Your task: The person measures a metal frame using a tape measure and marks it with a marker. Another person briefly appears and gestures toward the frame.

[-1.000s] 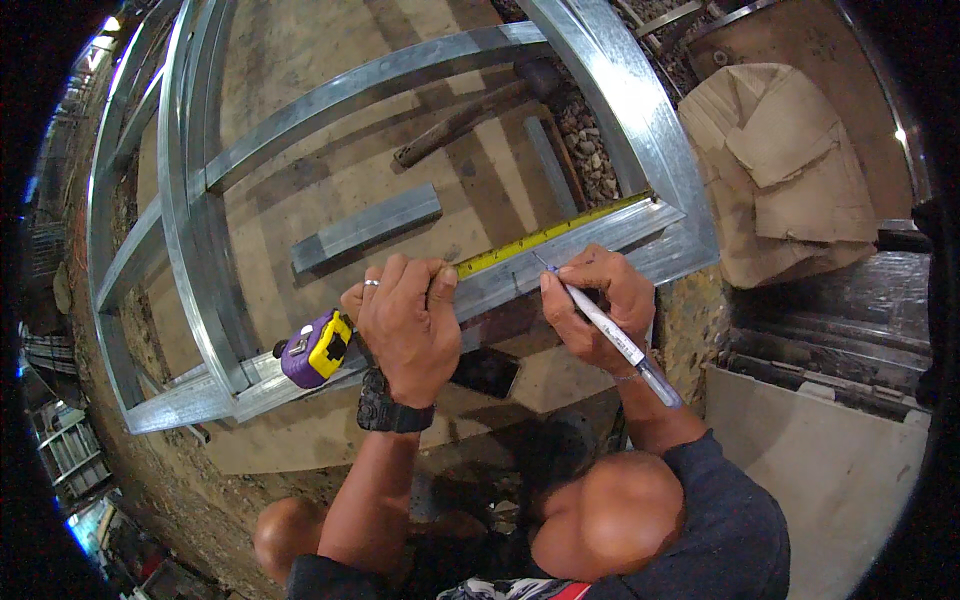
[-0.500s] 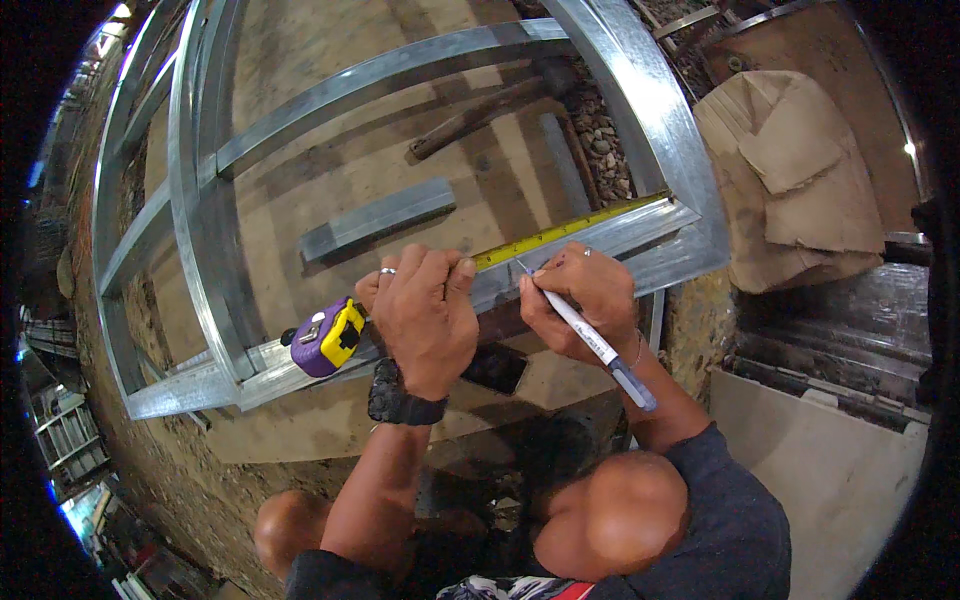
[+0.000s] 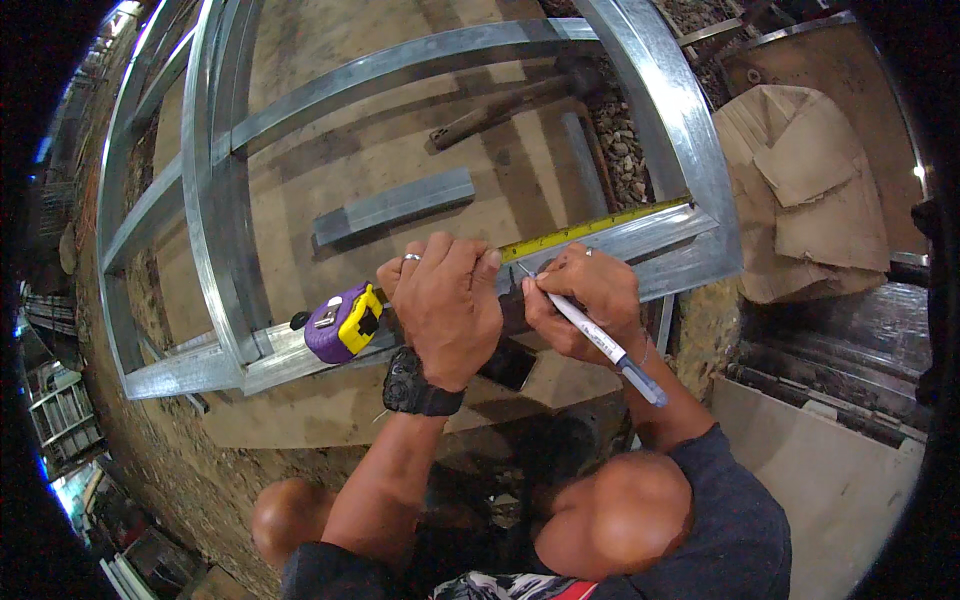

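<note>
My left hand point(image 3: 445, 310) is closed on the tape measure's yellow blade point(image 3: 570, 230), its thumb pressing near the metal bar point(image 3: 650, 240). The tape measure's purple and yellow case point(image 3: 340, 325) lies on the bar just left of that hand. From there the blade runs along the bar to the frame's right corner. In my right hand point(image 3: 590, 300) is a white pen point(image 3: 605, 345) with a blue-grey end, pinched and tilted. Its tip meets the bar beside the blade, close to my left thumb. A small dark mark shows near the tip.
The bar belongs to a welded metal frame point(image 3: 680, 100). Within it lie a short metal tube point(image 3: 400, 205) and a hammer point(image 3: 500, 115). Folded brown cardboard point(image 3: 810, 190) is at the right. Under my wrists rests a dark phone-like slab point(image 3: 510, 365).
The whole scene has shifted slightly rightward in view. Relative to the bar, the pen tip has moved a little left, nearer my left thumb. Both hands keep their grips.
</note>
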`<action>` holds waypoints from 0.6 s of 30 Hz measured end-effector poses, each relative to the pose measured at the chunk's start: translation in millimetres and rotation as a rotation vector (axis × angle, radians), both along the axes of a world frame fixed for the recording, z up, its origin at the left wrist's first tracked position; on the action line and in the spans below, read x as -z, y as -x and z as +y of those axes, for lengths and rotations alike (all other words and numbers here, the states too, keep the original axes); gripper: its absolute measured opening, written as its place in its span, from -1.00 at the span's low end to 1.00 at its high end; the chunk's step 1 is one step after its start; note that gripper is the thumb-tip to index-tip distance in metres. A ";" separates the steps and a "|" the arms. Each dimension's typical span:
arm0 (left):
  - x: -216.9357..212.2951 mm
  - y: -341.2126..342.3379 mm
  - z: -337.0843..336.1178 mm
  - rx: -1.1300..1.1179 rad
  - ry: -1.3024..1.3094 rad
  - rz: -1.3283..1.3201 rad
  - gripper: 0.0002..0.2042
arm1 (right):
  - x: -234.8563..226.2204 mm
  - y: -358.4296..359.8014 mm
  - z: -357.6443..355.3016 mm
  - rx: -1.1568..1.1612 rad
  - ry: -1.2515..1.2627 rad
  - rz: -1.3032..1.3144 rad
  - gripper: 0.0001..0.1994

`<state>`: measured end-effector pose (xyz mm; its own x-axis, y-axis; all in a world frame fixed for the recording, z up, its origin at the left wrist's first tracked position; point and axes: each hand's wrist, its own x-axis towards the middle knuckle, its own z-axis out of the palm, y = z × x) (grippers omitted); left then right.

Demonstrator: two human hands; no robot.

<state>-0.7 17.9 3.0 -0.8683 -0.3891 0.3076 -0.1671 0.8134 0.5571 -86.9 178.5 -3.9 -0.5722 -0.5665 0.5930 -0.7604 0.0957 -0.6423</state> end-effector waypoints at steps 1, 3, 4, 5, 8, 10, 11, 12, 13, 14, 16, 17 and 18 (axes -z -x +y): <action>0.1 -0.3 -0.3 -0.004 0.006 0.009 -0.91 | -0.1 -0.4 -0.2 -0.003 -0.008 0.002 -0.76; 1.3 0.1 -0.3 -0.003 0.000 0.019 -0.90 | -0.3 -0.2 -1.7 -0.005 -0.001 -0.001 -0.77; 1.6 0.0 -0.5 -0.002 -0.003 0.023 -0.90 | 0.2 -0.2 -3.8 -0.004 0.016 -0.007 -0.77; 1.4 -0.4 -0.5 0.000 -0.005 0.005 -0.92 | 0.9 -0.3 -4.8 -0.002 0.032 -0.012 -0.78; -0.1 -1.3 -0.5 0.005 -0.009 -0.029 -0.94 | 1.9 0.0 -5.3 -0.004 0.038 -0.013 -0.78; -0.7 -1.3 -0.2 0.005 -0.007 -0.023 -0.93 | 2.7 0.1 -5.4 -0.004 0.026 -0.003 -0.78; -0.5 -1.2 -0.5 0.005 -0.009 -0.025 -0.93 | 2.8 0.4 -5.6 -0.004 0.020 0.003 -0.77; 0.0 -1.1 -0.7 0.004 -0.011 -0.025 -0.93 | 2.6 0.4 -5.8 -0.004 0.022 0.000 -0.77; 0.2 -1.1 -0.9 0.004 -0.014 -0.026 -0.93 | 2.4 0.4 -6.0 -0.005 0.024 -0.003 -0.77; 0.2 -1.0 -0.8 0.005 -0.013 -0.026 -0.93 | 2.5 0.2 -6.0 -0.005 0.026 -0.006 -0.77; -0.5 -0.9 -0.6 0.007 -0.011 -0.025 -0.93 | 3.1 -0.2 -6.2 -0.005 0.030 0.009 -0.78; -1.0 -0.8 -0.5 0.007 -0.009 -0.025 -0.93 | 3.4 -0.3 -6.4 -0.005 0.033 0.016 -0.78; -1.6 -0.8 -0.6 0.006 -0.006 -0.025 -0.93 | 3.8 -0.7 -6.8 -0.009 0.029 0.020 -0.78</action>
